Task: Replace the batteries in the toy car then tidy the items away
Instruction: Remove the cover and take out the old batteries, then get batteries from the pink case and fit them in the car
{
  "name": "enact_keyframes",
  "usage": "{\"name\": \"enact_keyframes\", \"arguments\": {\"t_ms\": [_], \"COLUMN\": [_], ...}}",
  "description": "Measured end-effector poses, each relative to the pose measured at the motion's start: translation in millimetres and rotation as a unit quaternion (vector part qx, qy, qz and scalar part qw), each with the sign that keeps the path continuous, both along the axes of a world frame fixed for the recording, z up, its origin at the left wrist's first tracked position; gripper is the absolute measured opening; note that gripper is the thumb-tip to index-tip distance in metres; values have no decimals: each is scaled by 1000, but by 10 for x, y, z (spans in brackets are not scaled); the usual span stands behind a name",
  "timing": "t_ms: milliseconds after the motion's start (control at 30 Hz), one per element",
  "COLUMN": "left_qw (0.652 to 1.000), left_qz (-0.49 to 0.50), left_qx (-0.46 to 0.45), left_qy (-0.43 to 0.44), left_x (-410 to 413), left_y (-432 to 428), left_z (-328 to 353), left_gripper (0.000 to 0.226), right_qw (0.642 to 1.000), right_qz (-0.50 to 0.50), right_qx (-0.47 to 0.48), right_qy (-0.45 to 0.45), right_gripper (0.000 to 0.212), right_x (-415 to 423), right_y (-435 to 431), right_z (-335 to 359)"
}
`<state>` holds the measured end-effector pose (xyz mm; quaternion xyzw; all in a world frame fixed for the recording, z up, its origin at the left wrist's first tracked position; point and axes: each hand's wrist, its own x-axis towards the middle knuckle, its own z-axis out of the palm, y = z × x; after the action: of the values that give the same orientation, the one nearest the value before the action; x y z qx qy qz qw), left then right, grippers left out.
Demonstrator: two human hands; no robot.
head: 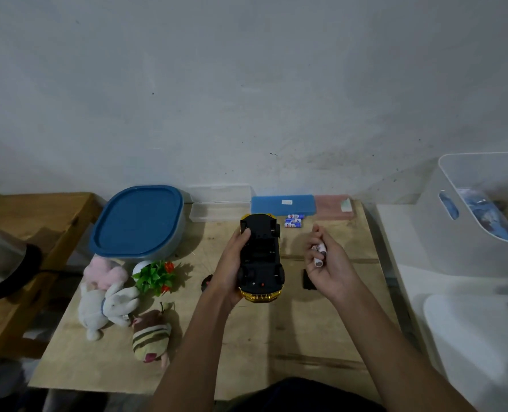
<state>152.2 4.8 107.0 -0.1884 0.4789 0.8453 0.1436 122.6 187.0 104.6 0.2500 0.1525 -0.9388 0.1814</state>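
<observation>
At the bottom edge we see a patch of dark clothing (291, 394), cut off by the frame, with both forearms reaching up over the wooden table (246, 352). In the lower left lie a striped plush (151, 337) and a white bunny plush (107, 307), with a pink plush (104, 269) and a small artificial plant (156, 275) just above them.

In the middle of the frame the left hand (232, 263) grips the yellow toy car (261, 257) from its left side, thumb on the black underside, which faces up. We cannot make out whether the battery bay holds anything. A small dark object (206, 283) peeks out from behind the left wrist, too hidden to name.

Right of the car, the right hand (333, 269) curls loosely round two pinkish batteries (320, 253). A flat black piece (307, 282) lies on the table, partly covered by that hand.

Above the car lie blue-and-white batteries (294, 221); their count is unclear. Behind them, along the wall, sit a clear case (220, 203), a blue case (282, 203) and a pink case (333, 206). A blue-lidded container (139, 221) stands at centre left. A white bin (484, 203) at the right edge is cut off, its contents blurred.
</observation>
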Motion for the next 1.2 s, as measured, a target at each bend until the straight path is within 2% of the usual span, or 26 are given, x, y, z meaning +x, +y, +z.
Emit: {"name": "enact_keyframes", "arguments": {"t_ms": [67,200,367,467,600,800,933,1067,1133,1200], "left_qw": [999,994,985,978,964,941,935,929,902,853], "left_qz": [9,23,17,8,-3,-6,-6,-6,21,56], "left_qx": [-23,-78,-142,-179,-246,-322,-345,-360,-426,-518], "left_qy": [-34,-76,-97,-106,-103,-98,-85,-86,-59,35], "left_x": [-6,-70,-172,-221,-267,-354,-352,-335,-323,-320], "left_y": [27,89,186,267,343,404,405,330,288,302], "left_z": [-79,-234,-405,-509,-679,-805,-834,-924,-954,-871], "left_gripper": [51,46,36,31,29,30,33,41,44,35], "right_qw": [1000,982,930,918,900,876,844,801,770,719], "right_qz": [15,96,134,131,150,182,238,258,261,264], "right_qx": [23,162,338,368,404,446,480,540,581,639], "right_qy": [-12,-12,-49,-71,-68,-26,12,9,35,73], "right_gripper": [17,11,30,30,12,23,23,20,16,11], "right_x": [8,60,103,106,88,90,98,9,-90,-241], "right_y": [60,178,229,239,273,373,414,456,530,656], "right_z": [-129,-329,-420,-466,-544,-704,-667,-610,-546,-504]}}
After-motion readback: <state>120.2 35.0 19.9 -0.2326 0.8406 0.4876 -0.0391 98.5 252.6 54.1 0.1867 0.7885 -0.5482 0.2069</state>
